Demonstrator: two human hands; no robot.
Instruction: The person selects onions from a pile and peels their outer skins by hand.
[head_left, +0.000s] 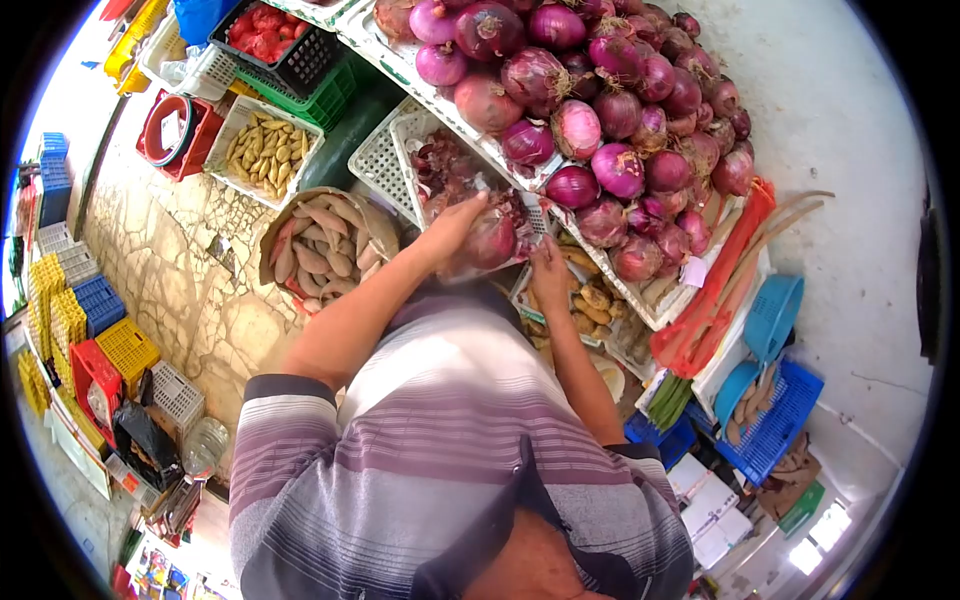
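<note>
Beside the onion pile (pixel 620 120), the left hand (pixel 460 228) grips a clear bag (pixel 466 262) of red onion (pixel 492 243); the right hand (pixel 547 272) is narrowed at its edge, contact unclear. Uneven support or torn film could spill the contents.

Tan floor (pixel 155 235) of irregular stone pattern on my left, white wall (pixel 850 270) on my right, bright light patches (pixel 830 525)

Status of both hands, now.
Left hand: closed, holding a clear plastic bag with a red onion inside.
Right hand: at the bag's edge; whether its grip is closed cannot be told.
</note>
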